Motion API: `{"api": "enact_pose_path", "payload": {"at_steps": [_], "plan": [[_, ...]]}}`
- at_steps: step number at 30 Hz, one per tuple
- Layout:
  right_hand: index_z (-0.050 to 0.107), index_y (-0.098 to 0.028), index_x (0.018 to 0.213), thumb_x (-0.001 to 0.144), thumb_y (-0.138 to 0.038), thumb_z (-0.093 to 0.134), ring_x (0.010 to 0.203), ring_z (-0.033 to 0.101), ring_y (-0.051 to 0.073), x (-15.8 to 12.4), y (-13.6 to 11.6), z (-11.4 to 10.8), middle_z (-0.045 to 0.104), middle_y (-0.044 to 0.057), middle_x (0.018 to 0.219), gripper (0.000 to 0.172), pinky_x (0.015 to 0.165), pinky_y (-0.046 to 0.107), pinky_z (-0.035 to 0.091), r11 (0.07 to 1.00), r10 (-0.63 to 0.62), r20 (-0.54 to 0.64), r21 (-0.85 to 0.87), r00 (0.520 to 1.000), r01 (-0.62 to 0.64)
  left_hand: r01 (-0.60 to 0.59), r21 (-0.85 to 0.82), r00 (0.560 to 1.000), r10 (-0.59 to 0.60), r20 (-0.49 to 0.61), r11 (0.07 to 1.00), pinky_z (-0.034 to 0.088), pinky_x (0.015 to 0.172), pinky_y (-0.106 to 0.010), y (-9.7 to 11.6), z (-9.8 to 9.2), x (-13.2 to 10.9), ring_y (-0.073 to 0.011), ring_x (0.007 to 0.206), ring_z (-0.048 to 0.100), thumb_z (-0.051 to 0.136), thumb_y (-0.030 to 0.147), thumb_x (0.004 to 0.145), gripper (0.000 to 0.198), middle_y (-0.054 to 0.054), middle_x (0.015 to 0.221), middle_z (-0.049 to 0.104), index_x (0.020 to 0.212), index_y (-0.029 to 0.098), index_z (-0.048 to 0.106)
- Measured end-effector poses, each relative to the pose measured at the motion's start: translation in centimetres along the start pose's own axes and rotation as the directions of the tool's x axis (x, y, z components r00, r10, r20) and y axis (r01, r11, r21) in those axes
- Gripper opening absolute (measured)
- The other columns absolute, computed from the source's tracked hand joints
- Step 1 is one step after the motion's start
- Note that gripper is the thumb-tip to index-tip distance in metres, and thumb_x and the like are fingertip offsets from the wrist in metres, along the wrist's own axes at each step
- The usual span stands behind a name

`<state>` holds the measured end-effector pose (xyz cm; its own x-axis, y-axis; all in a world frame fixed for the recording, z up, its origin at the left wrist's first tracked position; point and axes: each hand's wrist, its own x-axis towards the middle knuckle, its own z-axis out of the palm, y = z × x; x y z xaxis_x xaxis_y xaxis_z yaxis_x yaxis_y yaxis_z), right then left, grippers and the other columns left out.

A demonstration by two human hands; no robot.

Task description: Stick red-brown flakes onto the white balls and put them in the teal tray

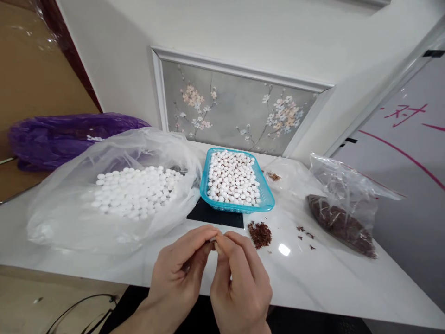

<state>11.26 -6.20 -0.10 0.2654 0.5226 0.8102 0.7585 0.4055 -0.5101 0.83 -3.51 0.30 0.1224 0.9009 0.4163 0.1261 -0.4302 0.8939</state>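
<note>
My left hand (179,273) and my right hand (241,283) meet above the table's near edge, fingertips pinched together on a small pale piece I cannot make out. Just beyond them lies a little heap of reddish-brown bits (260,233) on the white table (330,278). Further back a blue plastic tray (266,204) is filled with small white round pieces (233,178) and rests on a black flat slab (215,218). To the left, a clear plastic bag (69,218) lies open with several more white round pieces (134,191) inside.
A second clear bag (342,225) of dark brown material lies at the right. A purple plastic bag (66,137) sits at the back left. Loose brown crumbs (306,234) dot the table. A flowered wall panel (236,111) stands behind.
</note>
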Motion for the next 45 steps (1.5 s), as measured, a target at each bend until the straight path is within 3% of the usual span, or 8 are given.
{"api": "enact_pose_path", "payload": {"at_steps": [8, 12, 16, 20, 26, 36, 40, 45], "plan": [[0.061, -0.016, 0.090, 0.084, 0.002, 0.048, 0.079, 0.062, 0.015, -0.2, 0.7, 0.9, 0.064, 0.009, 0.084, 0.023, 0.071, 0.027, 0.055, 0.999, -0.017, 0.010, -0.047, 1.000, 0.017, 0.079, -0.072, 0.996, -0.082, -0.042, 0.994, 0.056, 0.077, -0.025, -0.4, 0.6, 0.0, -0.0197, 0.085, 0.070, 0.063, 0.014, 0.080, 0.022, -0.001, 0.096, 0.076, 0.090, 0.028, 0.076], [0.062, -0.017, 0.101, 0.085, -0.001, 0.049, 0.086, 0.064, 0.016, -0.2, 1.0, 0.6, 0.066, 0.010, 0.091, 0.026, 0.074, 0.029, 0.057, 1.000, -0.019, 0.061, 0.022, 0.998, 0.018, 0.226, -0.201, 0.973, -0.232, -0.005, 0.953, 0.055, 0.083, -0.028, -0.5, 0.3, 0.3, -0.0217, 0.092, 0.068, 0.068, 0.018, 0.078, 0.017, -0.003, 0.099, 0.076, 0.091, 0.025, 0.077], [0.057, -0.022, 0.118, 0.089, -0.006, 0.046, 0.091, 0.065, 0.016, 0.1, 0.8, -1.1, 0.066, 0.008, 0.103, 0.034, 0.076, 0.028, 0.058, 0.970, 0.102, 0.216, 0.194, 0.971, -0.145, 0.419, -0.475, 0.905, -0.401, 0.144, 0.774, 0.055, 0.086, -0.030, -0.1, -0.5, 0.7, -0.0222, 0.092, 0.069, 0.072, 0.021, 0.075, 0.023, -0.004, 0.099, 0.076, 0.097, 0.025, 0.076], [0.057, -0.023, 0.118, 0.090, -0.011, 0.048, 0.084, 0.066, 0.016, 0.1, 0.9, -2.7, 0.067, 0.007, 0.102, 0.032, 0.072, 0.029, 0.059, 0.938, 0.220, 0.236, 0.214, 0.947, -0.272, 0.508, -0.653, 0.854, -0.428, 0.295, 0.562, 0.055, 0.083, -0.024, 0.5, -1.2, 1.0, -0.0157, 0.082, 0.069, 0.073, 0.018, 0.075, 0.020, -0.004, 0.095, 0.076, 0.095, 0.021, 0.077], [0.061, -0.020, 0.113, 0.088, -0.008, 0.050, 0.090, 0.066, 0.016, -0.1, 1.4, -2.8, 0.067, 0.008, 0.103, 0.030, 0.075, 0.026, 0.058, 0.956, 0.174, 0.221, 0.196, 0.960, -0.218, 0.535, -0.720, 0.838, -0.387, 0.385, 0.442, 0.054, 0.073, -0.016, 1.0, -1.4, 1.0, -0.0098, 0.073, 0.064, 0.070, 0.016, 0.078, 0.015, -0.004, 0.089, 0.073, 0.091, 0.018, 0.076], [0.061, -0.017, 0.110, 0.085, 0.000, 0.050, 0.096, 0.064, 0.015, -0.2, 1.7, -2.6, 0.066, 0.009, 0.103, 0.032, 0.082, 0.024, 0.055, 0.961, 0.132, 0.224, 0.209, 0.966, -0.180, 0.557, -0.715, 0.826, -0.371, 0.424, 0.422, 0.050, 0.067, -0.016, 0.7, -1.2, 1.1, -0.0075, 0.066, 0.057, 0.068, 0.017, 0.079, 0.009, -0.002, 0.080, 0.067, 0.086, 0.016, 0.074], [0.061, -0.019, 0.110, 0.087, -0.003, 0.051, 0.093, 0.064, 0.014, -0.3, 1.7, -2.9, 0.066, 0.007, 0.102, 0.030, 0.079, 0.022, 0.054, 0.936, 0.185, 0.258, 0.249, 0.948, -0.250, 0.530, -0.682, 0.846, -0.359, 0.393, 0.504, 0.048, 0.064, -0.016, 0.7, -0.9, 0.9, -0.0071, 0.064, 0.058, 0.071, 0.019, 0.078, 0.012, -0.001, 0.079, 0.068, 0.088, 0.021, 0.075], [0.062, -0.023, 0.097, 0.088, -0.012, 0.052, 0.072, 0.064, 0.013, 0.3, 0.8, -3.9, 0.064, 0.002, 0.082, 0.017, 0.064, 0.022, 0.054, 0.812, 0.291, 0.355, 0.400, 0.888, -0.426, 0.461, -0.603, 0.884, -0.282, 0.372, 0.652, 0.047, 0.061, -0.018, 0.8, -0.8, 0.5, -0.0071, 0.059, 0.057, 0.068, 0.026, 0.081, 0.013, 0.001, 0.067, 0.062, 0.091, 0.025, 0.077]]}}
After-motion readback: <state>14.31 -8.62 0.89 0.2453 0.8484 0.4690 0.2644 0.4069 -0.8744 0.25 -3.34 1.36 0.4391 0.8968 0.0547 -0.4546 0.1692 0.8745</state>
